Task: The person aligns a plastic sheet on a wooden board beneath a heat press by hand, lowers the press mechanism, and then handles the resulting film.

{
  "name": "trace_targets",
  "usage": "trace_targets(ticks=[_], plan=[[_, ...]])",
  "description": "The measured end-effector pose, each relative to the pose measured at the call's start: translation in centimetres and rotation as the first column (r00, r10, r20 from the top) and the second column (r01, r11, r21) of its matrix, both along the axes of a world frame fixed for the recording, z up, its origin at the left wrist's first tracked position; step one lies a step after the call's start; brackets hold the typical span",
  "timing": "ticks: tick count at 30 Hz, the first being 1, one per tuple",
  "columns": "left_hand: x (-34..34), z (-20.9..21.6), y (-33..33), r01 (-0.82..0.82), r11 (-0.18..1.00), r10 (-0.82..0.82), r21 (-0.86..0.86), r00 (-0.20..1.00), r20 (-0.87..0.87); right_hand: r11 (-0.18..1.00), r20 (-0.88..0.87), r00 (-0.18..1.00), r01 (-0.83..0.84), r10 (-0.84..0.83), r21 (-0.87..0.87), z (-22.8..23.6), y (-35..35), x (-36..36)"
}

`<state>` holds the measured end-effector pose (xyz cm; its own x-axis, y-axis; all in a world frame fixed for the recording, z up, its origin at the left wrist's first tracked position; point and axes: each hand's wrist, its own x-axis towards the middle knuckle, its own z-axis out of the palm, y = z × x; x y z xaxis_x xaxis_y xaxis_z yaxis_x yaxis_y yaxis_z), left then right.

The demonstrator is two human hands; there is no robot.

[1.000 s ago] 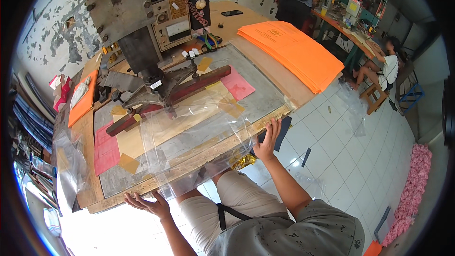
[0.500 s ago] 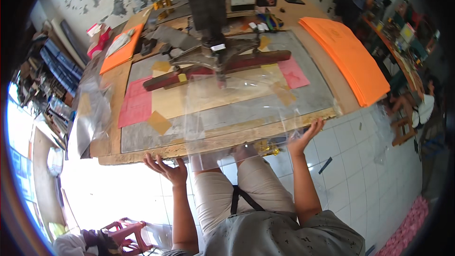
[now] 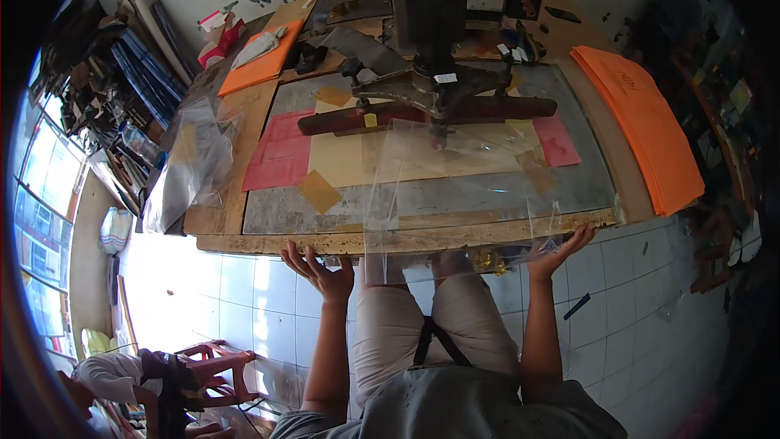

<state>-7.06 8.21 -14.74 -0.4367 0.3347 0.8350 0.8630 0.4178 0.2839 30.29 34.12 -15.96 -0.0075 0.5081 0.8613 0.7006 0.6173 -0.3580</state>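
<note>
My left hand (image 3: 322,274) is open at the wooden front edge of the worktable (image 3: 382,241), fingers spread upward by its underside. Farther right along that edge, my right hand (image 3: 561,255) is open too, palm up and fingers stretched. Between the hands a clear plastic sheet (image 3: 390,219) drapes over the edge; its right side comes close to my right hand, and I cannot tell whether they touch. Above the sheet stands a dark metal press (image 3: 435,85) with a long reddish bar. Under the bar lies cream paper (image 3: 345,158) with pink sheets (image 3: 279,150) beside it.
Orange folded sheets (image 3: 642,130) lie along the table's right side. Crumpled clear plastic (image 3: 191,164) hangs at the left. Another orange stack (image 3: 258,61) with a pale cloth is at the back left. A person (image 3: 114,375) is beside a red stool (image 3: 219,374) at lower left.
The whole view has shifted, so the table and press now appear farther right. Both hands remain at the front edge, still open. The plastic sheet stays draped between them.
</note>
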Motion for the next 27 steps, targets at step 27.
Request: trace_targets(ticks=[27], plan=[[-0.2, -0.1, 0.0, -0.002, 1.0, 0.003, 0.026, 1.0, -0.017, 1.0, -0.018, 1.0, 0.013, -0.014, -0.009, -0.7, 0.2, -0.2]])
